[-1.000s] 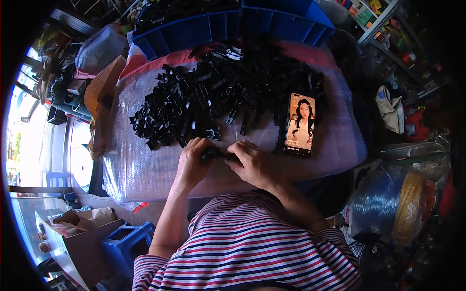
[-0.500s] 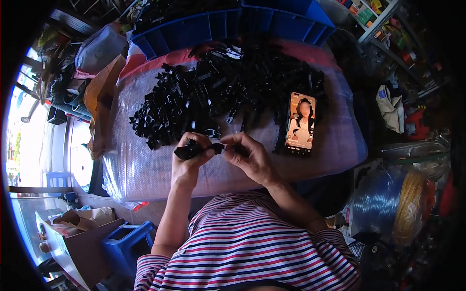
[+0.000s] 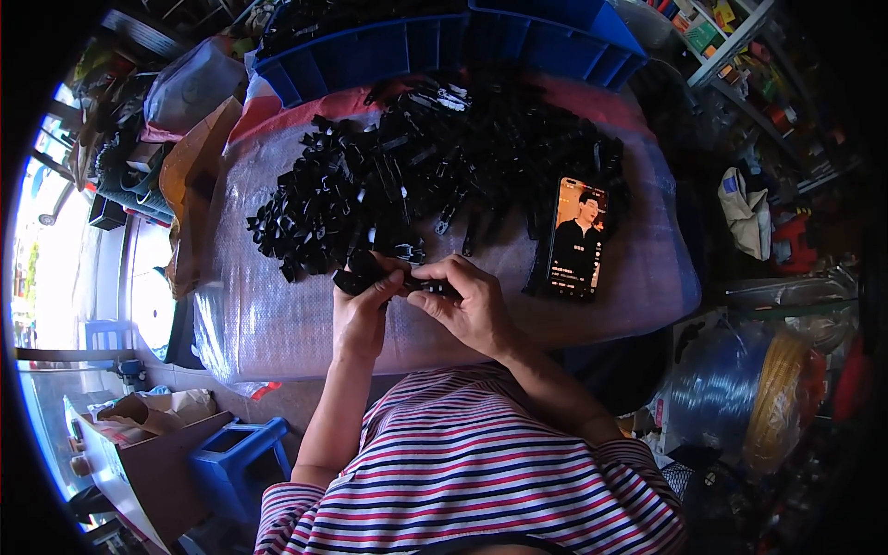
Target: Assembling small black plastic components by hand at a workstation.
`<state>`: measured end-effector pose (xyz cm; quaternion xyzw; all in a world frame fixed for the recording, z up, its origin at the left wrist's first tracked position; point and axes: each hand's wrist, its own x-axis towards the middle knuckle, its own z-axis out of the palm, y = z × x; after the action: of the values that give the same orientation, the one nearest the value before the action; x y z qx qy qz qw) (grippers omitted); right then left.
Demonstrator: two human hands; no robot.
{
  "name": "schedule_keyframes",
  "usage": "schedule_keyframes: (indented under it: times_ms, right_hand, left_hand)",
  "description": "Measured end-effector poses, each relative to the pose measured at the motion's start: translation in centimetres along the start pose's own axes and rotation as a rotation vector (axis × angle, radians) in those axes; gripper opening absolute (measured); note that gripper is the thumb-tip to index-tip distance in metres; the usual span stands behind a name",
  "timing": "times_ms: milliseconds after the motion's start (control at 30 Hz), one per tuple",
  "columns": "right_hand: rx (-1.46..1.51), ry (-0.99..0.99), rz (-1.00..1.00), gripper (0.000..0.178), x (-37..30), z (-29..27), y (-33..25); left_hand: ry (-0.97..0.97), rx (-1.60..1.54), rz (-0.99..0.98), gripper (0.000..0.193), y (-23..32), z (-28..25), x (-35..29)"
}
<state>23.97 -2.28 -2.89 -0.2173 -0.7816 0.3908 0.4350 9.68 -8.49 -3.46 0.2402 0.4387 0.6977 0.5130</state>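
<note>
Close together over the near part of the wrapped sack, both my hands are closed on small black plastic parts. My left hand (image 3: 361,319) grips a dark bunch of black plastic pieces (image 3: 353,280), its thumb pressed on top. Against it, my right hand (image 3: 476,310) pinches another black plastic piece (image 3: 437,289) between thumb and fingers. The two pieces meet between my hands, but my fingers hide how they join. Just beyond lies a wide heap of similar black pieces (image 3: 370,180), some glossy and strap-like.
A phone (image 3: 578,240) with a lit screen stands right of the heap. Blue crates (image 3: 370,55) sit at the sack's far edge. The pale woven sack (image 3: 277,333) bears everything. A blue stool (image 3: 239,467) is low left; wrapped coils of tubing (image 3: 721,393) lie right.
My right hand has moved left against my left hand, bringing its piece onto the one held there. The phone's picture has changed.
</note>
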Motion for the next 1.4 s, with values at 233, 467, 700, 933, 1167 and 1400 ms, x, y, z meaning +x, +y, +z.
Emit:
schedule_keyframes:
  times_ms: [233, 467, 700, 933, 1167, 1400]
  right_hand:
    - [-0.04, 0.069, 0.074, 0.022, -0.3, 0.5, 0.0]
    - [0.201, 0.114, 0.266, 0.019, -0.9, 0.6, 0.5]
    - [0.619, 0.063, 0.534, 0.023, -0.7, 0.4, -0.6]
    - [0.614, 0.045, 0.457, 0.02, -1.1, 0.4, -0.9]
    - [0.064, -0.072, 0.381, 0.031, -1.9, -2.6, -1.4]
    - [0.083, -0.083, 0.402, 0.024, -1.8, -2.8, -2.7]
  left_hand:
    - [0.093, 0.013, -0.046, 0.017, -0.2, -0.1, 0.0]
    - [0.166, 0.244, 0.155, 0.014, 0.3, 0.7, -0.5]
    - [-0.047, 0.24, 0.03, 0.017, 1.4, 2.3, -1.0]
    - [-0.009, 0.051, -0.021, 0.017, -0.1, 1.0, -0.3]
    - [0.089, -0.226, -0.294, 0.022, -0.8, 0.7, 0.5]
    - [0.072, -0.198, -0.246, 0.017, 0.0, 1.6, 0.0]
